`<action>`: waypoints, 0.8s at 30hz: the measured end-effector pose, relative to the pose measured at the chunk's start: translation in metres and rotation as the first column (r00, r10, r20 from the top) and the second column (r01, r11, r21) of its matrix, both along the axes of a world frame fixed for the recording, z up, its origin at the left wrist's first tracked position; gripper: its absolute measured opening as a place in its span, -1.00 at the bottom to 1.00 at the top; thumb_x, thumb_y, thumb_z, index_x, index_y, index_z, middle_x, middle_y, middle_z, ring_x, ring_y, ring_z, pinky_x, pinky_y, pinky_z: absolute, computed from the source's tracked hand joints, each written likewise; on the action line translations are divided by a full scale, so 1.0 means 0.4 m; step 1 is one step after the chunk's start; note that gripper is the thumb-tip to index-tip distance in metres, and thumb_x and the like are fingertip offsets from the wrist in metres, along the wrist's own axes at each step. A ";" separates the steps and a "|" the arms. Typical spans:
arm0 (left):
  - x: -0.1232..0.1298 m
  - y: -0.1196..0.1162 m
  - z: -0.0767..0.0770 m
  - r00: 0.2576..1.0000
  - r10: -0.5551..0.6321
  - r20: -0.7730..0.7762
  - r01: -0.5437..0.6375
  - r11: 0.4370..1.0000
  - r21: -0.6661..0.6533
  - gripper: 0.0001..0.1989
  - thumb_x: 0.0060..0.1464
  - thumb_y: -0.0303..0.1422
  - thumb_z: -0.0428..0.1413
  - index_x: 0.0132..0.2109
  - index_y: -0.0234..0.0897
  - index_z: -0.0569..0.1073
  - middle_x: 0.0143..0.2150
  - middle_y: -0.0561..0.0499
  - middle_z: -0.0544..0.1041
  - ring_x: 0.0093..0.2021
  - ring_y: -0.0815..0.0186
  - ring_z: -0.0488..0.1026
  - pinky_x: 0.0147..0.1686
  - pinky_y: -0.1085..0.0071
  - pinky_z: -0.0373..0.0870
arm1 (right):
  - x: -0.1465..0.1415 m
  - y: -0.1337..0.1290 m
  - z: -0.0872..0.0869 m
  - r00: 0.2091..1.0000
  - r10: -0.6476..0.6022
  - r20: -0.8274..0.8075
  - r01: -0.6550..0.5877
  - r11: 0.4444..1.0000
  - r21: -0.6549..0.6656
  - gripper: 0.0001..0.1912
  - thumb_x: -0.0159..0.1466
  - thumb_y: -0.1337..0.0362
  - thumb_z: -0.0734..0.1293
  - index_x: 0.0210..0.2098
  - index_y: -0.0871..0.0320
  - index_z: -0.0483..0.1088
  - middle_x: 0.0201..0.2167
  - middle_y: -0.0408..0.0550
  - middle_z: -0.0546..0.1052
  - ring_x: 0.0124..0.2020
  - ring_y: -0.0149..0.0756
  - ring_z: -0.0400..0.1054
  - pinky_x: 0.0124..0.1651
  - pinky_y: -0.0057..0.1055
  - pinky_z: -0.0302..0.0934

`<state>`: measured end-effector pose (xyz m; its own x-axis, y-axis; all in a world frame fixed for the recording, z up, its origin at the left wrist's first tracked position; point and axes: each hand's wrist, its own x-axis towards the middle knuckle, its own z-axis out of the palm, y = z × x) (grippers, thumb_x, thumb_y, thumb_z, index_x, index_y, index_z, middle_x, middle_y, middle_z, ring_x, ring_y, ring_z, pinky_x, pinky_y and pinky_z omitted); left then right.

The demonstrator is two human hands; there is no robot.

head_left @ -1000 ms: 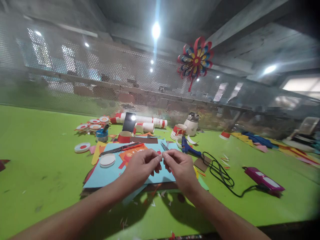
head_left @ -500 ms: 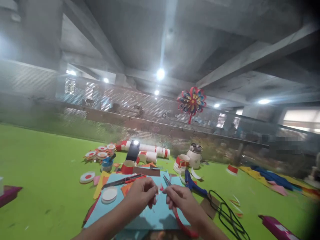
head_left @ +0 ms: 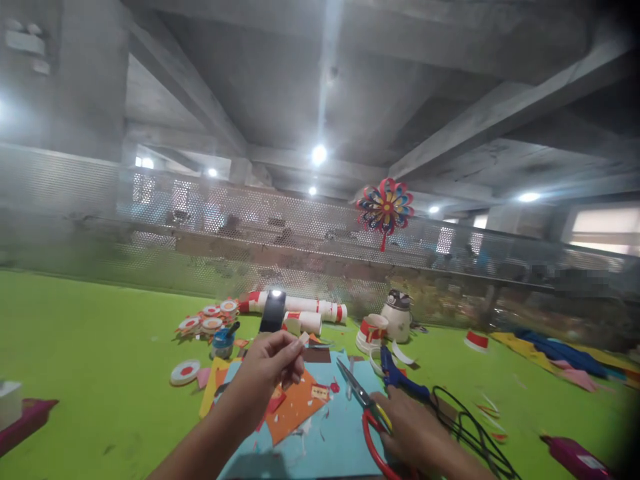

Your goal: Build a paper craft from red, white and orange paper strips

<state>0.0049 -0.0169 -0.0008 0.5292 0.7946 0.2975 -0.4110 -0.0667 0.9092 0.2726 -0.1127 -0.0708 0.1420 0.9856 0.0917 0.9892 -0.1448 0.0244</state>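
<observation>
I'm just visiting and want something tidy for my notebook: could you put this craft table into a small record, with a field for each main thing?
Left hand: raised, pinching a small pale scrap
Right hand: at the handles of the scissors; how firm the grip is cannot be told
Work surface: light blue sheet on a green table
Paper: orange piece on the blue sheet
Tool nearby: blue glue gun
Behind: red-and-white tubes
Above: flower-shaped decoration
</observation>
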 end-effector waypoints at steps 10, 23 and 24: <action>0.000 0.015 -0.011 0.998 0.013 0.062 -0.006 0.993 -0.115 -0.77 -0.09 -0.27 0.27 -0.44 -0.34 0.42 -0.51 0.03 0.45 -0.49 0.43 0.35 -0.47 0.51 0.22 | 0.004 0.035 0.006 0.972 -0.128 -0.196 0.110 0.989 -0.101 -0.47 -0.01 0.37 0.30 0.00 0.16 0.38 -0.15 0.19 0.54 -0.17 0.06 0.43 -0.31 -0.31 0.15; -0.004 0.006 -0.012 0.995 0.079 -0.053 -0.075 0.994 0.083 -0.84 0.03 -0.25 0.18 -0.34 -0.27 0.52 -0.29 -0.04 0.48 -0.23 0.27 0.43 -0.10 0.27 0.37 | -0.091 -0.048 0.108 0.414 0.305 -0.858 -0.170 0.952 0.256 -0.54 0.20 0.03 0.27 0.00 0.14 0.22 -0.28 0.02 0.42 -0.26 -0.21 0.36 -0.16 -0.27 0.28; -0.004 0.006 -0.012 0.994 0.091 -0.061 -0.085 0.991 0.100 -0.84 0.04 -0.25 0.18 -0.34 -0.27 0.52 -0.27 -0.05 0.49 -0.21 0.27 0.43 -0.08 0.26 0.37 | -0.112 -0.057 0.113 0.355 0.338 -0.872 -0.182 0.940 0.290 -0.59 0.23 0.01 0.25 -0.04 0.12 0.24 -0.26 0.02 0.41 -0.24 -0.22 0.35 -0.14 -0.28 0.26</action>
<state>0.0032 -0.0145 -0.0055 0.4794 0.8081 0.3422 -0.3393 -0.1889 0.9215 0.2279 -0.1356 -0.0254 -0.0447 0.9791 0.1983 0.3999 0.1994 -0.8946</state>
